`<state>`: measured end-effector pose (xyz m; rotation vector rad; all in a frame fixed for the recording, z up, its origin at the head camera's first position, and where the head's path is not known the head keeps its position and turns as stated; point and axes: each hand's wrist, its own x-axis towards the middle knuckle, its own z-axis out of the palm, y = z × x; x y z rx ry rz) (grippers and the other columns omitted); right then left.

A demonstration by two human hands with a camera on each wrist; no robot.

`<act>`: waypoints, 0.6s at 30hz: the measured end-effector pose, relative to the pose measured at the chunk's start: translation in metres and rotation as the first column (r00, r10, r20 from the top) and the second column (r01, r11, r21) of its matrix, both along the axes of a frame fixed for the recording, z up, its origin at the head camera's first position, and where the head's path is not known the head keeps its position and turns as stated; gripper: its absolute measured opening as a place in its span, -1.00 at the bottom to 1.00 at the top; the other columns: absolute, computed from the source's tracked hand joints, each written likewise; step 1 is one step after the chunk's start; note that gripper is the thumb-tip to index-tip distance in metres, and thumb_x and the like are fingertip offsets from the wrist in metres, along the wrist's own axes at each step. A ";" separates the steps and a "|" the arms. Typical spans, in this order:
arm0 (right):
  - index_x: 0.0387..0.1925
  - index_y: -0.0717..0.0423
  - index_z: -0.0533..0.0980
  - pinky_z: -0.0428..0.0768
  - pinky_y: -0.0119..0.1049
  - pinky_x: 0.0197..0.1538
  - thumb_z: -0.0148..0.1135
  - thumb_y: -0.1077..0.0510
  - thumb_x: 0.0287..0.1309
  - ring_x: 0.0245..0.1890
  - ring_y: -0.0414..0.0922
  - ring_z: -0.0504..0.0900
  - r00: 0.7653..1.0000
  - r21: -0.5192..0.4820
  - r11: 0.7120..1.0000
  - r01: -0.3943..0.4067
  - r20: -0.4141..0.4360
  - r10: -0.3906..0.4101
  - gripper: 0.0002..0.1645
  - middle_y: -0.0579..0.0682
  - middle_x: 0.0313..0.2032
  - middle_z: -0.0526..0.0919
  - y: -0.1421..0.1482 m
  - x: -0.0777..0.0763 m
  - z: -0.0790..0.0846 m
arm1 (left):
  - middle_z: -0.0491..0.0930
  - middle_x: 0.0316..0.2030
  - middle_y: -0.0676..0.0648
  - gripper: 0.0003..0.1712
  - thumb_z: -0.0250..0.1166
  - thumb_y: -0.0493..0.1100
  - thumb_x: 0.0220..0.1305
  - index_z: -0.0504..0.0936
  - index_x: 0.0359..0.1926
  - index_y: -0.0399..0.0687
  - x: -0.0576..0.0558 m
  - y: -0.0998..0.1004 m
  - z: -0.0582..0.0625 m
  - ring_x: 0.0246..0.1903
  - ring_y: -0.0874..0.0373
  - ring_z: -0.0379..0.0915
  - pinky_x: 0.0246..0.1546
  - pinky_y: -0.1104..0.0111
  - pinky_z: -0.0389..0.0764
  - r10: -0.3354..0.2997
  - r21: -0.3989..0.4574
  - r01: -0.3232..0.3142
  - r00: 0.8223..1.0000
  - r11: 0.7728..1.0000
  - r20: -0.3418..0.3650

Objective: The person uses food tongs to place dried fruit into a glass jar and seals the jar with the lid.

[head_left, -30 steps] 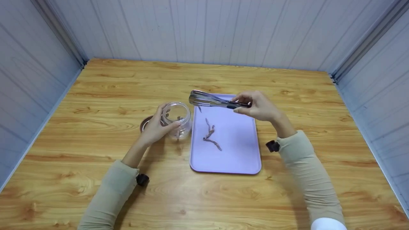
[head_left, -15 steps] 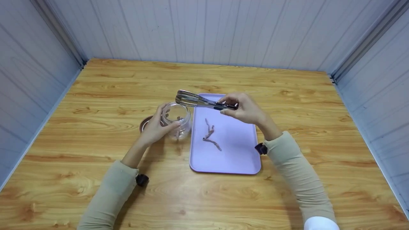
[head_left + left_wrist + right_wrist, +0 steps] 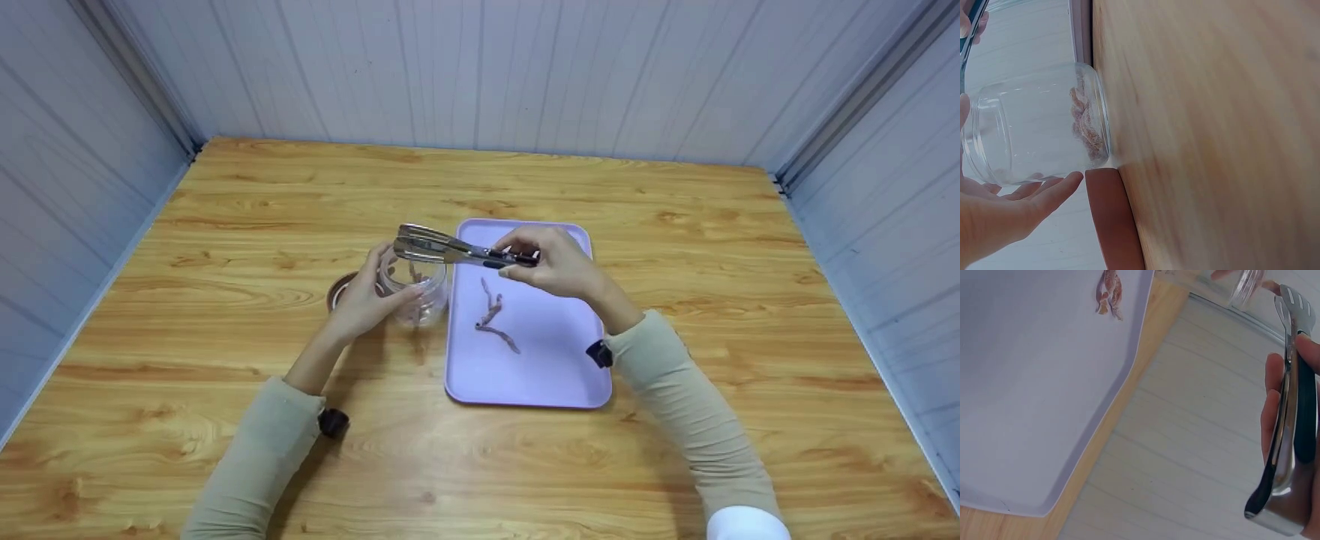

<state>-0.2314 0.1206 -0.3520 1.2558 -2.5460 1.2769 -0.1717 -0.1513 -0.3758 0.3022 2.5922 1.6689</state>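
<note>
My left hand [image 3: 364, 304] grips a clear jar [image 3: 431, 304], fingers round its far side and thumb near the rim. The jar stands upright on the table; brown, shrivelled strips [image 3: 1086, 121] lie at its bottom in the left wrist view. Between thumb and fingers, my right hand [image 3: 559, 262] holds metal serving tongs [image 3: 1292, 416] with slotted ends and dark grips. Their ends hang above the jar's mouth. A brownish piece shows just below them, but whether the tongs hold it I cannot tell. More dried strips [image 3: 498, 334] lie on the purple tray [image 3: 540, 379].
A brown lid [image 3: 1112, 219] lies on the wooden table [image 3: 225, 300], left of the jar and partly behind my left hand. The tray is just right of the jar. Pale panel walls [image 3: 480, 75] bound the table at the back and sides.
My right hand has carried the tongs left, from over the tray to above the jar's mouth. A strip hanging under the tongs showed one second ago. My left hand and the jar stayed put.
</note>
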 end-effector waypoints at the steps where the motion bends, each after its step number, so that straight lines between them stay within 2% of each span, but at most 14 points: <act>1: -0.26 0.16 0.56 0.37 -0.38 -0.51 0.30 0.25 -0.09 -0.56 -0.24 0.44 1.000 0.003 1.000 0.000 -0.003 0.000 -0.75 -0.10 -0.50 0.56 0.000 0.000 0.000 | 0.10 0.19 -0.38 -0.12 0.30 -0.16 0.06 -0.03 0.27 -0.30 0.000 0.000 0.000 0.18 -0.15 0.02 0.17 0.15 0.03 -0.001 -0.001 0.001 1.000 1.000 -0.001; 2: -0.25 0.16 0.56 0.37 -0.39 -0.51 0.30 0.25 -0.08 -0.56 -0.25 0.43 1.000 0.003 1.000 -0.002 -0.002 0.002 -0.74 -0.11 -0.50 0.56 0.001 0.000 -0.001 | 0.10 0.19 -0.38 -0.12 0.30 -0.16 0.06 -0.02 0.27 -0.30 0.000 0.000 0.000 0.18 -0.15 0.02 0.17 0.16 0.03 -0.001 -0.002 0.001 1.000 1.000 -0.003; 9: -0.19 0.39 0.48 0.36 -0.35 -0.49 0.26 0.38 -0.08 -0.53 -0.08 0.42 0.997 0.002 1.000 0.001 0.077 -0.002 -0.68 0.17 -0.46 0.53 0.003 0.023 0.030 | 0.13 0.19 -0.34 -0.14 0.30 -0.18 0.06 0.00 0.25 -0.32 -0.001 -0.001 -0.001 0.19 -0.12 0.01 0.18 0.18 0.00 -0.009 0.008 0.010 1.000 1.000 -0.023; 14: -0.13 0.40 0.44 0.36 -0.34 -0.45 0.28 0.36 -0.08 -0.48 -0.02 0.41 0.995 0.001 1.000 0.005 0.100 -0.005 -0.60 0.22 -0.43 0.50 0.014 0.022 0.030 | 0.15 0.16 -0.38 -0.16 0.30 -0.18 0.06 0.02 0.25 -0.30 0.000 -0.001 0.000 0.16 -0.17 0.05 0.15 0.12 0.06 -0.004 -0.005 0.003 1.000 1.000 -0.030; 18: -0.09 0.37 0.42 0.38 -0.30 -0.40 0.30 0.34 -0.10 -0.40 0.02 0.43 0.990 0.007 1.000 0.015 0.144 -0.015 -0.54 0.24 -0.36 0.50 0.024 0.021 0.028 | 0.16 0.15 -0.40 -0.14 0.31 -0.14 0.05 0.03 0.26 -0.28 -0.005 -0.004 -0.010 0.15 -0.18 0.05 0.15 0.10 0.06 -0.008 0.001 0.008 0.999 1.000 -0.035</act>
